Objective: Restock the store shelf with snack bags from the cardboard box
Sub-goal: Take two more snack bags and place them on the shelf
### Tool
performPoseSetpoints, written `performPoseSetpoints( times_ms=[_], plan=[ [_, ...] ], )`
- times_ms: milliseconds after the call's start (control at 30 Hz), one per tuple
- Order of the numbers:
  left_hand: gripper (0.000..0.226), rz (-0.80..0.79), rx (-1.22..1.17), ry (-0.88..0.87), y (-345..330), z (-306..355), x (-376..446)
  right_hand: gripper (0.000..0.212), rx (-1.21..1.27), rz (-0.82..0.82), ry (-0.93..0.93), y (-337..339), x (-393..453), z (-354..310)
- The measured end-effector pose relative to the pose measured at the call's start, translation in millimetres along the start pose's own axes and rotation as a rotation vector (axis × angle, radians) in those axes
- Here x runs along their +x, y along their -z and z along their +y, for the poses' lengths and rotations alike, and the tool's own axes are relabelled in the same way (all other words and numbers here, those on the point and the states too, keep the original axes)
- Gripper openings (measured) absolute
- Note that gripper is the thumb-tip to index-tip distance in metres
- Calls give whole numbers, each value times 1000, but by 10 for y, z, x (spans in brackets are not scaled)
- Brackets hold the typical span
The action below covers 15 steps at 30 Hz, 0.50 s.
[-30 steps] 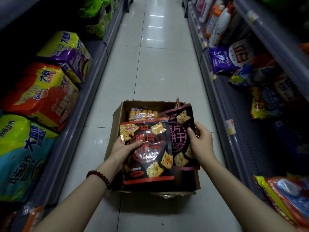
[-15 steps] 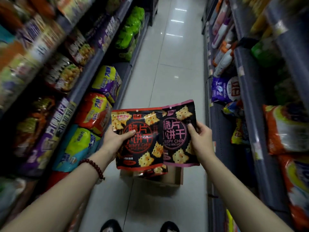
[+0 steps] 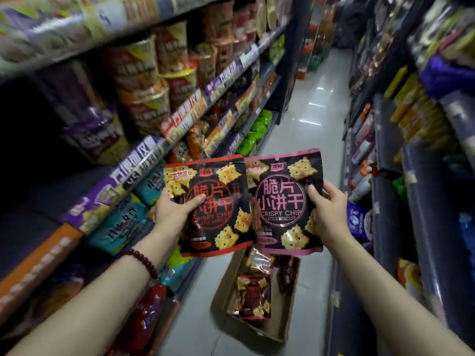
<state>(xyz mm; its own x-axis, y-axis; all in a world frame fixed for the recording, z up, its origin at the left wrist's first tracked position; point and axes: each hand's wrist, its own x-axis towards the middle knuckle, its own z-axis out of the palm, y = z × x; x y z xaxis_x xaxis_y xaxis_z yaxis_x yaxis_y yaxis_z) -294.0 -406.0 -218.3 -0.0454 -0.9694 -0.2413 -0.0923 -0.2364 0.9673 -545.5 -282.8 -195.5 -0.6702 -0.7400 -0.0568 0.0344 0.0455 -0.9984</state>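
Now you hold both snack bags up in front of you, well above the open brown cardboard box (image 3: 259, 327) on the floor, where a second ago they sat just over its mouth. Your left hand (image 3: 172, 214) grips the black crispy-chip bag with the red border (image 3: 213, 206) by its left edge, thumb curled across the front. Your right hand (image 3: 327, 210) pinches the black bag with the pink border (image 3: 285, 201) by its right edge, thumb on the front, fingers behind. The two bags overlap slightly at the middle. More bags lie in the box, so restocking is far from over. Your view has swung up to the packed snack shelves on your left (image 3: 164, 129), blurred with motion; you likely need to find a gap there next.
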Motion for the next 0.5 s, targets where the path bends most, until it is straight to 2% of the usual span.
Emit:
performPoseSetpoints(
  times_ms=[100, 267, 500],
  plan=[
    [55, 70, -28, -64, 177, 424, -245, 22, 52, -38, 45, -56, 3, -461],
    [53, 232, -56, -170, 496, 972, -698, 21, 113, -151, 84, -197, -67, -1096],
    [53, 407, -53, -266, 1068, 1343, -1272, 18, 214, -340, 123, -532, -343, -1649]
  ],
)
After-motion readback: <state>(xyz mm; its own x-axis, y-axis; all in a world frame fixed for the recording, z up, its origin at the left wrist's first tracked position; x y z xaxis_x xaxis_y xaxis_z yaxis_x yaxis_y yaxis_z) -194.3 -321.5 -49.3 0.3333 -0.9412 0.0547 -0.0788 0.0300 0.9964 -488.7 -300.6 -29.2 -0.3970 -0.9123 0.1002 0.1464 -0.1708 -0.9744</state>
